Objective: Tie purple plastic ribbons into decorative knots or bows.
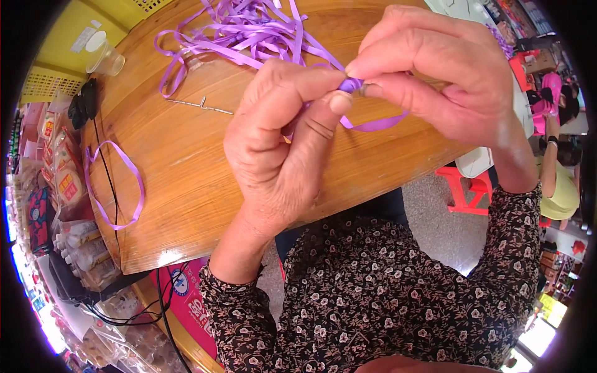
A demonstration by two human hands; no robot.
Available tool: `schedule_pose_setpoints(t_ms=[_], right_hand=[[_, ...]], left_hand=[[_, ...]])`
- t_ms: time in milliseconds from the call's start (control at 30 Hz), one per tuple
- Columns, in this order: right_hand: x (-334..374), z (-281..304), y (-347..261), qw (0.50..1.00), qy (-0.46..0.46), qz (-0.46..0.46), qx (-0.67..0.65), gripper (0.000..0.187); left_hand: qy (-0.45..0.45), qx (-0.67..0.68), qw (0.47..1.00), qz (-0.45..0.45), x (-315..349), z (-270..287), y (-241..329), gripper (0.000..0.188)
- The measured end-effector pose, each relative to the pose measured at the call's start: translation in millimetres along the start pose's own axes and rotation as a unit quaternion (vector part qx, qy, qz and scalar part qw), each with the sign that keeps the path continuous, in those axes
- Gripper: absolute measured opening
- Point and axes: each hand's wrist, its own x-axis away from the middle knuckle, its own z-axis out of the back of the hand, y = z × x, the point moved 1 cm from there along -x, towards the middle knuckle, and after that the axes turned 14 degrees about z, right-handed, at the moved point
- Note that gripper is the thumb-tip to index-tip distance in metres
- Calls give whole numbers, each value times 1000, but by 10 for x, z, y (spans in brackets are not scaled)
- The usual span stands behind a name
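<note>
Above the wooden table point(180, 211), both my hands pinch one purple ribbon point(379, 124), which is folded or knotted into a small bunch between my fingertips. My left hand point(270, 140) is closed, thumb and forefinger on the bunch's left side. From the other side, my right hand point(454, 78) grips it between thumb and fingers. One ribbon length curves below the right hand, and another runs up to a tangled ribbon pile point(242, 31). A thin twisted metal wire point(203, 105) lies left of my left hand, its right end hidden behind that hand.
Toward the table's left edge lie a ribbon loop point(142, 193) and a black cable point(107, 149). A clear plastic cup point(111, 61) stands by a yellow basket point(53, 50). Packaged goods point(65, 180) line the left side. A red stool point(463, 193) and another person point(559, 193) are at right.
</note>
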Motion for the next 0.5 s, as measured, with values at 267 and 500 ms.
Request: schedule_pose_setpoints(t_ms=[267, 500], right_hand=[[11, -276, 135, 995, 96, 8, -40, 19], [32, -298, 175, 992, 119, 9, -47, 20]], left_hand=[[29, 70, 997, 32, 1, 3, -42, 12], [64, 29, 997, 32, -5, -11, -30, 10]])
